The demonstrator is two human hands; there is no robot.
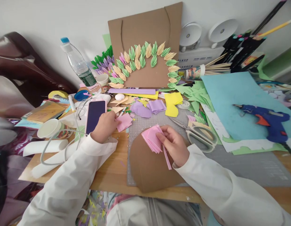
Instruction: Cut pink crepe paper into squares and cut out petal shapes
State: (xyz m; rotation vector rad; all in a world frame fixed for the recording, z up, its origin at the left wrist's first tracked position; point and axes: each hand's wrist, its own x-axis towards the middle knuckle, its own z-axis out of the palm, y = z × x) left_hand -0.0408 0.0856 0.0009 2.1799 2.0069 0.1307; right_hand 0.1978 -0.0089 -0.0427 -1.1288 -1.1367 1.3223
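My right hand pinches a small stack of pink paper pieces above a rounded brown cardboard sheet. A thin pink strip hangs down beside the stack. Over at the left, my left hand is closed at the edge of another pink paper piece, next to a phone lying on the table. Its fingertips are partly hidden, but they appear to grip that piece. Scissors lie just right of my right hand on the grey cutting mat.
A brown board with folded green, cream and pink paper leaves leans on the wall. A blue glue gun rests on blue paper at right. Purple paper pieces, yellow paper, a water bottle and a cable surround the hands.
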